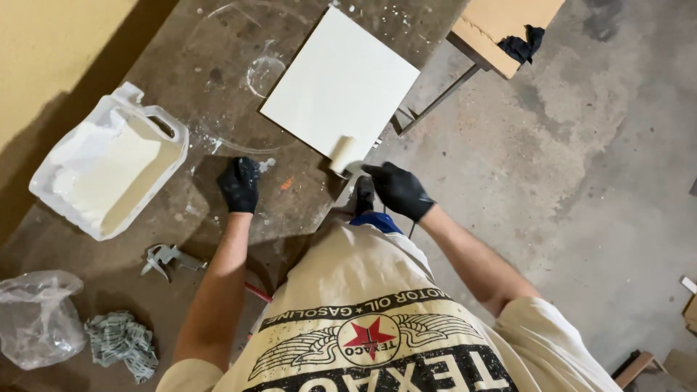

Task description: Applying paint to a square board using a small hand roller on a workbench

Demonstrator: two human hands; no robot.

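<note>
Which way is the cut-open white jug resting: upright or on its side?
On its side. The white jug lies flat on the table, handle uppermost, its cut side facing up and showing cream paint inside.

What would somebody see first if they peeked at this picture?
Probably the square white board lying on the paint-spattered brown tabletop, with a small paint roller resting at its near edge by the black-gloved right hand. Next, the cut-open white jug holding pale paint at the left, with the gloved left hand pressed on the table beside it.
</note>
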